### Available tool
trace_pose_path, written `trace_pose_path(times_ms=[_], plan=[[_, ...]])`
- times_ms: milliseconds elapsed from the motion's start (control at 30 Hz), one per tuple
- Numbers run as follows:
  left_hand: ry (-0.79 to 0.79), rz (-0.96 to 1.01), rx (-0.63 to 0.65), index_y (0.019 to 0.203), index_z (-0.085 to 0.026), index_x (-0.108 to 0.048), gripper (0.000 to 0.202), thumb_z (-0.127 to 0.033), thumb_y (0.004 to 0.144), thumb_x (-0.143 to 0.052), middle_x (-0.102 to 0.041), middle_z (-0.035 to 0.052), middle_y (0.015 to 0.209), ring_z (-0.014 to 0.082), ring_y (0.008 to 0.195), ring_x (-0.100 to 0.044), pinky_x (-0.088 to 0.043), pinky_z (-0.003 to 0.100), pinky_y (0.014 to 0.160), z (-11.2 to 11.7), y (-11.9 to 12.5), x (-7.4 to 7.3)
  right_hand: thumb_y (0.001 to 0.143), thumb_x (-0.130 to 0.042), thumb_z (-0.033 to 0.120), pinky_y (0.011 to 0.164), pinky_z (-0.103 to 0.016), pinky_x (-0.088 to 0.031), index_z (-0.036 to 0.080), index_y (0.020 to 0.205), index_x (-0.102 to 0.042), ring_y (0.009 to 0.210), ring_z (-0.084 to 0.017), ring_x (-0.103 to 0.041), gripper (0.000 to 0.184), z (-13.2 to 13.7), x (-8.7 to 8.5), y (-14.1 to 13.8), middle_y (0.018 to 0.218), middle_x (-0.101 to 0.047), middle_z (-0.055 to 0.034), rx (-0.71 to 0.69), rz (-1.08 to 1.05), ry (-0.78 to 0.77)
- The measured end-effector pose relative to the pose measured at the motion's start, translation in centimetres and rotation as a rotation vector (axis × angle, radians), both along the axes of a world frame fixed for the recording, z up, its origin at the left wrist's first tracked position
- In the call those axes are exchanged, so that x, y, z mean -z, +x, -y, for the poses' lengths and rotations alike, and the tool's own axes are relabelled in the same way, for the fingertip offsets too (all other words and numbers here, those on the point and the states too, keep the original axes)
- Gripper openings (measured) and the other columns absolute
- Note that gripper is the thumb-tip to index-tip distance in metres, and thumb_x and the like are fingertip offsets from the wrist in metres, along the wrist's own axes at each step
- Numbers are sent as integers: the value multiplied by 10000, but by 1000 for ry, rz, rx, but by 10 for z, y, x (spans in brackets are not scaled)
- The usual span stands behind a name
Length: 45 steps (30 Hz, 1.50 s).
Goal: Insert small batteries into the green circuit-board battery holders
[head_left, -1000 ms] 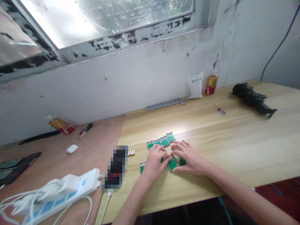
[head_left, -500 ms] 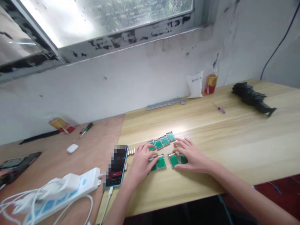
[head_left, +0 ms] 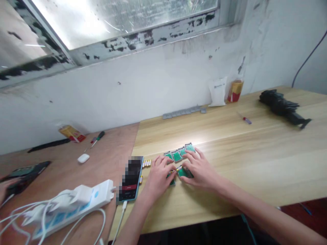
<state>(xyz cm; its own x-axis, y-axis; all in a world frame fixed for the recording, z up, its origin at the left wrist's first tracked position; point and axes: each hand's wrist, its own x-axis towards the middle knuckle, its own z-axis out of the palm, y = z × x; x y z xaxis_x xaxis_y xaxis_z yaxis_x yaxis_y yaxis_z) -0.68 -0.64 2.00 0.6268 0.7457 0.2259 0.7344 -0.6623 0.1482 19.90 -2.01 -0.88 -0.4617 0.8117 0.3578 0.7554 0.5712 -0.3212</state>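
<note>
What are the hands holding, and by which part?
Left hand and right hand meet on a small green board, fingertips at its edges; whether it is lifted cannot be told.

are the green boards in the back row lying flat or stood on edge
Lying flat: the back row of green boards shows broad green faces upward, side by side on the light wooden table.

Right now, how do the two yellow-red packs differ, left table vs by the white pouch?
The left pack lies flat on the reddish-brown table; the right pack stands upright on the light wood table. The left pack has a screwdriver nearby; the right pack is beside the white pouch. Both are yellow and red.
</note>
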Motion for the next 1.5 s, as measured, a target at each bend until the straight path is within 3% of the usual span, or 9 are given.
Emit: trace_pose_path(times_ms=[100,200,367,567,733,867,1100,1500], plan=[[32,-34,63,1047,-283,-672,164,-238,908,-599,-633,28,1132,216,1127,-512,-372,461,1045,-8,-4,0,842,-590,364,1151,-540,-170,229,1023,-672,1306,-295,-408,239,-4,1,1,1216,-608,-95,-35,-8,-26],[59,-75,147,1087,-311,-670,191,-274,911,-605,-652,19,1118,208,1134,-521,-349,457,1069,-15,-4,0,845,-583,321,1142,-551,-177,273,1157,-641,1298,-281,-416,321,-6,2,4,1209,-610,-75,-78,-22,-52],[55,-93,259,993,-285,-699,145,-310,939,-567,-701,-12,1086,192,1150,-538,-339,413,1081,-22,-3,-2,861,-601,428,1151,-544,-163,238,996,-696,1298,-295,-417,252,-8,3,6,1191,-619,-80,-60,-39,-83],[78,-163,340,984,-246,-696,140,-230,939,-565,-721,-9,1094,199,1211,-539,-371,414,1085,-26,-3,2,883,-591,398,1149,-546,-174,243,1133,-673,1320,-288,-401,306,-11,5,8,1236,-602,-91,-92,-37,-116],[112,-193,404,1073,-192,-651,168,-178,931,-562,-687,45,1181,218,1271,-513,-420,401,1079,-26,-4,9,897,-574,401,1153,-556,-156,244,1126,-678,1339,-290,-382,297,-14,7,10,1260,-590,-95,-108,-20,-115],[77,-127,419,1053,-158,-657,166,-152,937,-539,-704,60,1129,222,1278,-505,-461,387,1056,-28,-4,5,898,-580,406,1154,-554,-160,247,1133,-676,1343,-289,-378,300,-15,8,11,1264,-591,-94,-106,-20,-105],[-88,33,383,975,-195,-697,249,-185,984,-448,-730,16,1050,199,1205,-537,-494,363,1009,-32,-1,-5,893,-593,415,1144,-571,-167,287,1149,-666,1348,-300,-374,296,-14,8,11,1274,-587,-81,-101,-36,-110],[-97,74,370,1069,-220,-689,182,-241,903,-616,-708,18,1128,226,1190,-519,-460,412,1033,-31,-10,9,892,-590,436,1151,-557,-161,273,1136,-672,1348,-295,-376,306,-14,14,10,1254,-592,-83,-87,-47,-96]])
